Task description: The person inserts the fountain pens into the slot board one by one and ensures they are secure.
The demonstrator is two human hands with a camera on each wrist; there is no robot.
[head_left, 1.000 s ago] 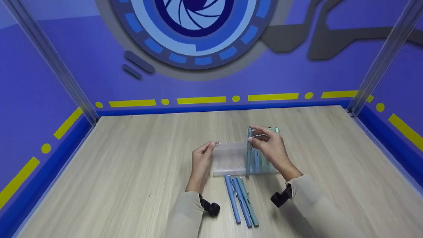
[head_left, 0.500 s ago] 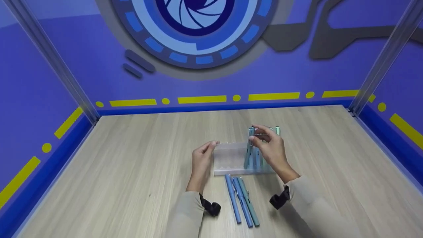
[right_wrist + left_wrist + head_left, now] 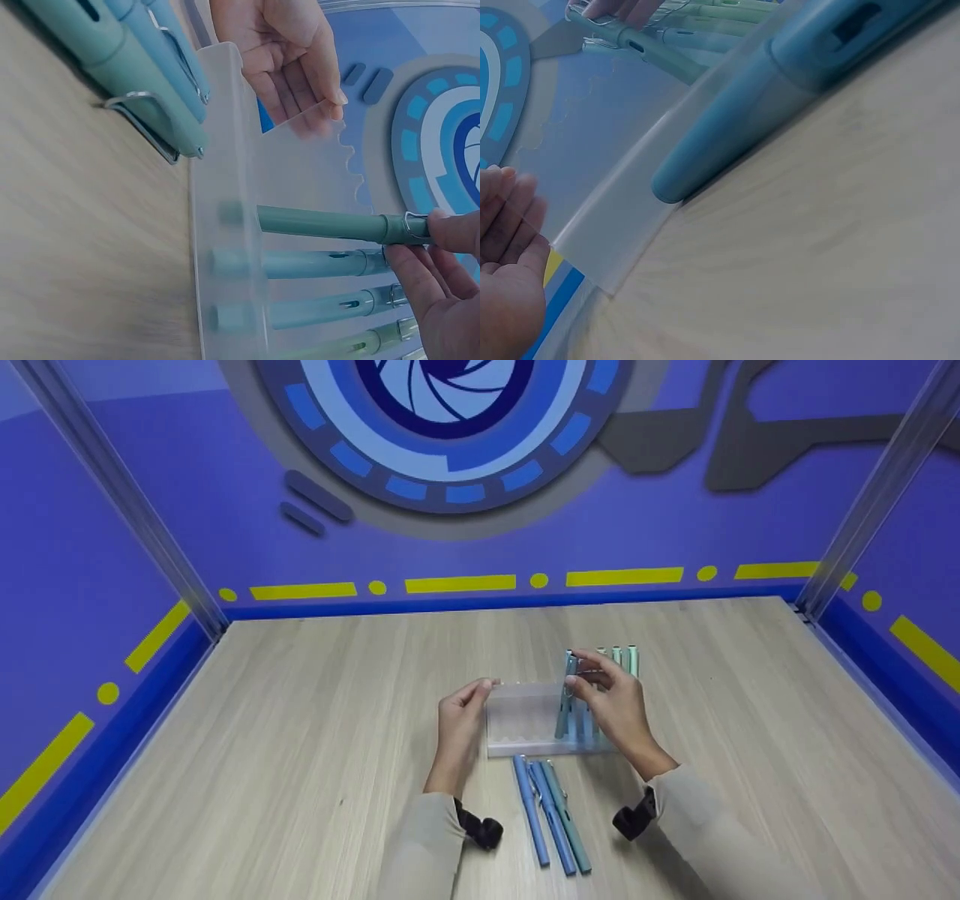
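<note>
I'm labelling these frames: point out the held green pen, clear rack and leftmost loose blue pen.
Held green pen (image 3: 322,223), right wrist view, middle of barrel.
Clear rack (image 3: 521,714), head view, bare panel area.
Leftmost loose blue pen (image 3: 531,810), head view, middle of barrel.

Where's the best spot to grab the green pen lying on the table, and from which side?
Probably mid-barrel, pinching across from above: the green pen lies flat, with its clip toward the far end. Favour the right, since a blue pen lies close along its left.
</note>
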